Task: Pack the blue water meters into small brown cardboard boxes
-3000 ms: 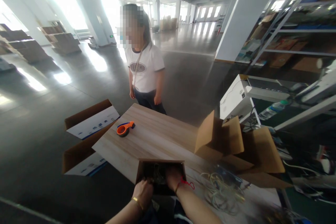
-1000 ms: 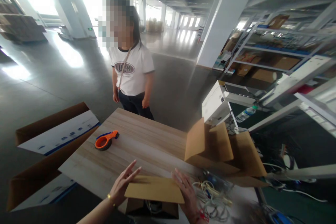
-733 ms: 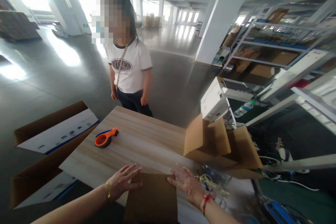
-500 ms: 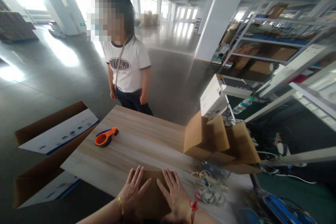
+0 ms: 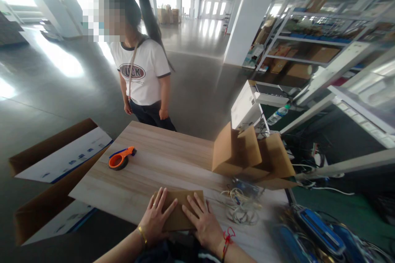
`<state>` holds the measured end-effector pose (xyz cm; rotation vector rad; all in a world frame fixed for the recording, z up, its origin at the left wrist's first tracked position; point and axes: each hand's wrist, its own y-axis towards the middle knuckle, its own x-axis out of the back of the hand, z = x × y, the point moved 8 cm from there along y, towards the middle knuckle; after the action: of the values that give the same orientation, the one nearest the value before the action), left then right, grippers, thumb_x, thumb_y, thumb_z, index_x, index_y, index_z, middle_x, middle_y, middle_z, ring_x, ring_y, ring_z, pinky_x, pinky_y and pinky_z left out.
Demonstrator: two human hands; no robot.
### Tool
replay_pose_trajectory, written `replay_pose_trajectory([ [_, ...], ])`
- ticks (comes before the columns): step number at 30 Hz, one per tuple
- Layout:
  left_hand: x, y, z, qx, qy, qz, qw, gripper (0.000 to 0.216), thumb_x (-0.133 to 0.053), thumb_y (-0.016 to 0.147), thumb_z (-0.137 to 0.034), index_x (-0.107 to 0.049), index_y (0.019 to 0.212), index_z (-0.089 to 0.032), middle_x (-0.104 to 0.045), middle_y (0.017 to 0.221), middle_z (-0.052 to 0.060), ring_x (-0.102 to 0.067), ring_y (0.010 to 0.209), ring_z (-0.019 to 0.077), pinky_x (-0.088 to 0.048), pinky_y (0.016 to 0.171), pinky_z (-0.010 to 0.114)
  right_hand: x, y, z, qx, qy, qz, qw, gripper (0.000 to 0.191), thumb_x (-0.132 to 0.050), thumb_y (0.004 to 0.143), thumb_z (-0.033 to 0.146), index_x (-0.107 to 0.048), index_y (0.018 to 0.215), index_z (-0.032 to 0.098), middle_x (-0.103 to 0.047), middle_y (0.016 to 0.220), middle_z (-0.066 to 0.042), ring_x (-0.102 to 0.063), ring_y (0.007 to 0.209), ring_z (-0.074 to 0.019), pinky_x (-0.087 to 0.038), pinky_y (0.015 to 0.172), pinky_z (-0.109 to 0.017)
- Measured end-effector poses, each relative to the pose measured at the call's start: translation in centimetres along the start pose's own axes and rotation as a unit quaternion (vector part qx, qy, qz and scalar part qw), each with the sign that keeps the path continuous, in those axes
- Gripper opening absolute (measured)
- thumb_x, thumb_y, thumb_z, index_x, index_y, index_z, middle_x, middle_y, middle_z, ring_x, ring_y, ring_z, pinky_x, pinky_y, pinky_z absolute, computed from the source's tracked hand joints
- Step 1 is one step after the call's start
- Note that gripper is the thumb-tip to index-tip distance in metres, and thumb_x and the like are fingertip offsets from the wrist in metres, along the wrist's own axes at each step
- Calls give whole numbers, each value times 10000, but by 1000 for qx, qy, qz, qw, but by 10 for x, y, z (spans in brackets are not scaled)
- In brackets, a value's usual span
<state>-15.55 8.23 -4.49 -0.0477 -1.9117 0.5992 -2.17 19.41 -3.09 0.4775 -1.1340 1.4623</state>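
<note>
Near edge of the surface [image 5: 173,160]: both hands press flat on the closed flaps of a small cardboard box [image 5: 180,209] that sits at the near edge, directly in front of the person.
Left hand [image 5: 157,218]: fingers spread, palm down on the left flap; nothing is gripped, the grip is wide and flat.
Right hand [image 5: 203,222]: also spread and flat on the right flap, fingers angled toward the left hand, holding nothing.
Doing it well: as a judgement, the flaps want even pressure from both palms, meeting along the middle with no gap or overlap, and one hand should stay down while anything else is reached for, since flaps of this kind tend to spring up.
Floor cartons [image 5: 46,181]: two large open cartons stand left of the surface, each holding a white printed sheet or flat pack; what lies below cannot be told.
Open box [image 5: 243,156]: a mid-sized cardboard box rests at the far right of the surface with its flaps standing up; its contents are hidden.
Small cardboard box, contents: cannot be told, the flaps cover them.
Cable bundle [image 5: 240,205]: loose coiled wires lie just right of the right hand.
Tape dispenser [image 5: 121,158]: orange, lying well left and beyond the hands.
Other person [image 5: 142,78]: stands at the far side, hands down, touching nothing.
</note>
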Motion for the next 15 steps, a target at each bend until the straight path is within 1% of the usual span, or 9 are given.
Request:
replay_pose_trajectory([
  [2,-7,-1,0,-15,-7,-24,1000,1037,-610,651,-767,-139,1492,-384,63,1564,250,124,1419,434,-71,1145,651,-9,-2,-2,4,2,-2,1000,942,-574,734,136,-137,1491,485,37,1581,53,64,1456,-320,-70,1143,-665],
  [4,-9,-1,1,-22,-16,-30,999,1013,-514,664,-830,-136,1492,-386,70,1562,247,121,1424,432,-80,1147,648,-12,-4,-2,33,10,-15,999,878,-587,785,182,-158,1496,466,23,1586,44,57,1456,-322,-114,1159,-634],
  [5,-10,-1,2,-23,-17,-26,999,1007,-509,666,-832,-140,1492,-388,60,1564,245,105,1429,433,-94,1147,647,-12,-5,-3,48,13,-22,999,837,-592,811,212,-179,1500,446,-4,1589,34,42,1458,-322,-139,1166,-616],
  [7,-9,0,3,-22,-9,-17,1000,995,-567,671,-788,-153,1488,-399,30,1566,246,66,1435,437,-109,1144,649,-10,-6,-3,70,17,-33,997,765,-579,857,255,-207,1506,413,-57,1591,17,9,1460,-318,-171,1173,-591],
  [9,-10,2,4,-20,5,-24,1000,984,-624,672,-735,-168,1482,-410,17,1561,251,43,1434,446,-101,1142,655,-9,-7,-5,75,16,-37,996,717,-535,889,249,-209,1505,416,-76,1590,24,-2,1462,-309,-175,1172,-594],
  [11,-14,2,5,-25,16,-53,998,955,-589,692,-747,-172,1482,-409,18,1557,254,39,1431,458,-89,1136,670,-9,-7,-7,72,17,-32,997,701,-513,903,251,-197,1502,434,-65,1589,37,5,1462,-311,-160,1164,-622],
  [12,-17,2,5,-33,20,-73,997,940,-547,706,-768,-169,1485,-404,14,1557,256,33,1431,466,-95,1130,681,-9,-8,-7,71,21,-29,997,682,-512,916,282,-196,1500,440,-64,1589,42,6,1461,-314,-149,1160,-634],
  [15,-26,0,4,-73,50,-146,985,926,-469,737,-786,-144,1503,-379,-32,1559,265,-45,1432,491,-170,1100,704,-6,-12,-5,81,42,-32,995,618,-488,955,464,-200,1501,434,-85,1588,47,-1,1463,-307,-128,1168,-631],
])
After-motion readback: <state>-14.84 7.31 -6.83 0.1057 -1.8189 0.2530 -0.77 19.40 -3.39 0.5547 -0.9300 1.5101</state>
